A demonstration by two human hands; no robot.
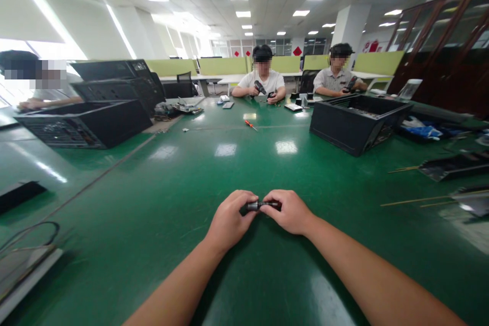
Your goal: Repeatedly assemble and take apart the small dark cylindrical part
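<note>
My left hand (233,216) is closed round the dark end of a small cylindrical tool (253,206) with a silvery metal collar. From the other side, my right hand (289,210) pinches the thin shaft end of the same tool, where something dark red shows under the fingers. The tool lies level between both hands, just above or on the green table (237,173); which of the two I cannot tell. Much of it is covered by my fingers. Farther off on the table lies an orange screwdriver (250,125).
Black computer cases stand at the left (103,122) and right (359,122). Loose metal parts (458,163) lie at the right edge, a grey panel (26,270) at lower left. Two people sit across the table, each with a power drill; another person is at far left.
</note>
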